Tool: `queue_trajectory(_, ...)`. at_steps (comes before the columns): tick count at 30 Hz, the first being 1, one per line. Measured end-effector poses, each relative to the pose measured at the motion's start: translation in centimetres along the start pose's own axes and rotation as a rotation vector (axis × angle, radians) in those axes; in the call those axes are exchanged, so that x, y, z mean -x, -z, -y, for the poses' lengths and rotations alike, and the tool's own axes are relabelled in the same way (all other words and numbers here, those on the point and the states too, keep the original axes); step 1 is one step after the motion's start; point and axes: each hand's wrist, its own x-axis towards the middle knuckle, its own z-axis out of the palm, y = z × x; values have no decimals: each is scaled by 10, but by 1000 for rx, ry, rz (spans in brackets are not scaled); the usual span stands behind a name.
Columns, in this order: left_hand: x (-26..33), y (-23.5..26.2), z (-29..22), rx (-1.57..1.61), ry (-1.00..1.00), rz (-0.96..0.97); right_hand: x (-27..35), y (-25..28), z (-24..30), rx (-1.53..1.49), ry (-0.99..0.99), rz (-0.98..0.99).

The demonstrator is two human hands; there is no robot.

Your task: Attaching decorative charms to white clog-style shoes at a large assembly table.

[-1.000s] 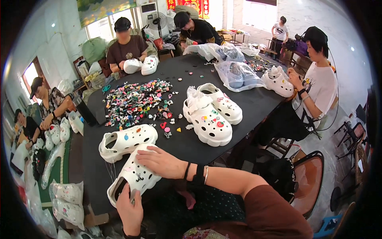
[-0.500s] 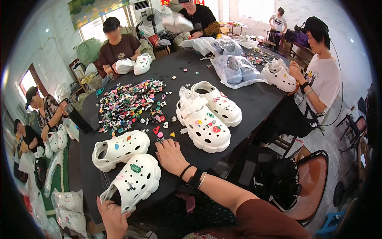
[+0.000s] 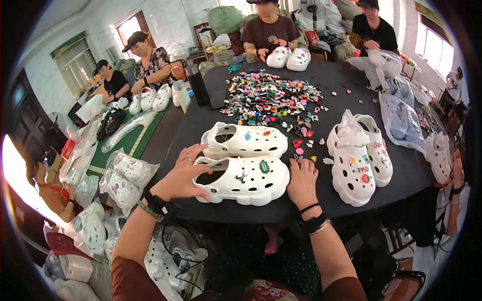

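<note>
Two white clogs lie side by side in front of me, toes to the right. My left hand (image 3: 182,173) spans the heel of the near clog (image 3: 241,188), thumb on its near side and fingers on its far side. A green oval charm (image 3: 264,166) and a dark, silvery charm (image 3: 242,177) sit on this clog. The far clog (image 3: 251,134) carries a blue and an orange charm. By the near clog's toe, my right hand (image 3: 303,181) rests on the black table with fingers slightly apart. Its fingertips are beside several loose charms, including a pink one (image 3: 299,151).
A large pile of colourful charms (image 3: 271,98) covers the table's middle. Another white clog pair (image 3: 354,175) stands to the right, near bagged clogs (image 3: 399,113). A black bottle (image 3: 197,85) stands at the left edge. Co-workers handle clogs around the tables; bagged clogs (image 3: 131,173) lie left.
The view has turned left. The near clog's heel has swung in against the far clog, so the two lie parallel. My left hand has stayed at the heel; my right remains by the toe.
</note>
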Motion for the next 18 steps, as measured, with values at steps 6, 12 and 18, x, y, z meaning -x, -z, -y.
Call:
queue_trajectory(6,-39,15,9,-157,-109,155,4,4,3,22,-18,29)
queue_trajectory(12,-61,6,19,-230,-93,161,4,9,4,31,-21,46)
queue_trajectory(18,-52,15,8,-399,-90,153,5,5,0,23,-24,61)
